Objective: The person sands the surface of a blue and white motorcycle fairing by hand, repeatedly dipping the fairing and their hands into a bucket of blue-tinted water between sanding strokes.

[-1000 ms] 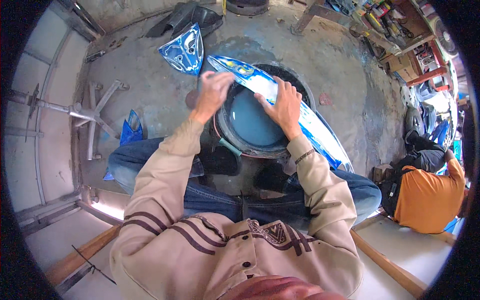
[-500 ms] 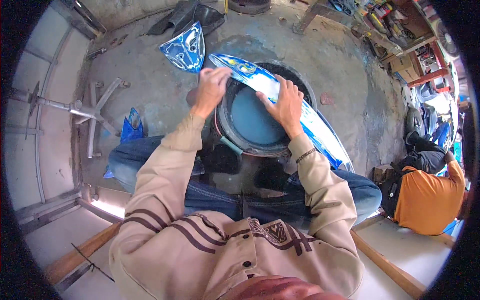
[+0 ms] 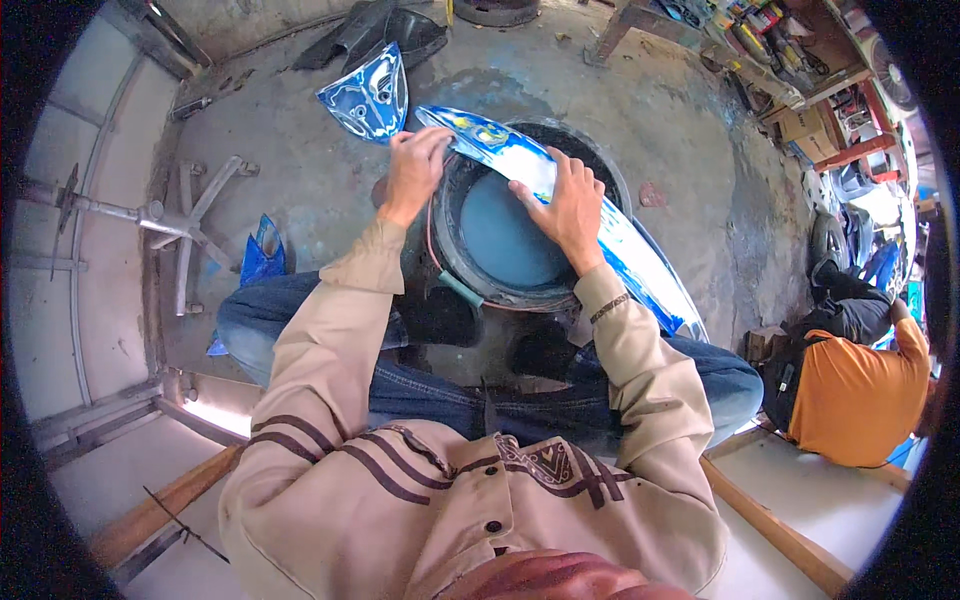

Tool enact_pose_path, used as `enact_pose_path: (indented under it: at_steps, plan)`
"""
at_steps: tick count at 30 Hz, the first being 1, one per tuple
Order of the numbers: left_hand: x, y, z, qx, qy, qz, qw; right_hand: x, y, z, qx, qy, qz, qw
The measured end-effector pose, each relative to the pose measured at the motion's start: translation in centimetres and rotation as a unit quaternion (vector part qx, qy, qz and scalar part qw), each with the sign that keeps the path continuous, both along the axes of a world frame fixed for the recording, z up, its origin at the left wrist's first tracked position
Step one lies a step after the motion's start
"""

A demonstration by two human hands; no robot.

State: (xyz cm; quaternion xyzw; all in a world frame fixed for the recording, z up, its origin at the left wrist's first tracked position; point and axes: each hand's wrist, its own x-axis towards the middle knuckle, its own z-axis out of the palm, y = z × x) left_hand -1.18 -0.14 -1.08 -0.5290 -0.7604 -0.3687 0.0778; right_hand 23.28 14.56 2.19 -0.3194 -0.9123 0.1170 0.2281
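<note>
A long, curved blue-and-white panel (image 3: 640, 262), apparently a vehicle body part with patchy paint, lies slantwise over a round dark tub (image 3: 455, 255) of cloudy bluish water. Its far left end carries yellowish marks. My right hand (image 3: 570, 212) grips the panel near its middle, thumb on the near edge and fingers over the top. Beside the panel's left end is my left hand (image 3: 417, 172), its fingers bent together in a pinch. Whatever those fingertips hold is too small to make out. The tub stands between my bent legs.
A smaller blue-and-white panel (image 3: 372, 98) rests on the floor beyond my left hand, near black plastic parts (image 3: 375, 38). A metal stand base (image 3: 185, 225) and a blue bag-like item (image 3: 263, 255) are at left. A person in orange (image 3: 860, 395) sits at right, below cluttered shelves (image 3: 800, 60).
My left hand has drawn slightly left, away from the panel's surface to its end. My right hand and the panel have barely shifted.
</note>
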Motion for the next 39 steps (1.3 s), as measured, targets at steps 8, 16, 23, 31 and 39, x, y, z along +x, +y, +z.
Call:
enact_pose_path:
  at_steps: [8,16,23,31,39]
  plan:
    - [-0.4,-0.1,-0.3,-0.022,-0.007,0.019,1.0,0.0,-0.2,0.0,0.002,0.003,0.005,1.0]
    - [1.1,0.0,0.1,-0.02,0.025,-0.01,0.999,0.5,0.0,-0.1,0.004,-0.003,-0.001,1.0]
    - [1.0,0.2,-0.1,-0.004,0.026,-0.021,0.999,0.5,0.2,-0.4,0.011,0.005,-0.002,1.0]
    - [2.0,0.3,0.2,0.027,0.049,-0.046,0.997,0.9,0.2,-0.4,0.014,0.004,-0.003,1.0]
    - [2.4,0.2,0.1,0.044,0.033,-0.067,0.996,0.7,0.3,-0.1,0.005,0.008,0.003,1.0]
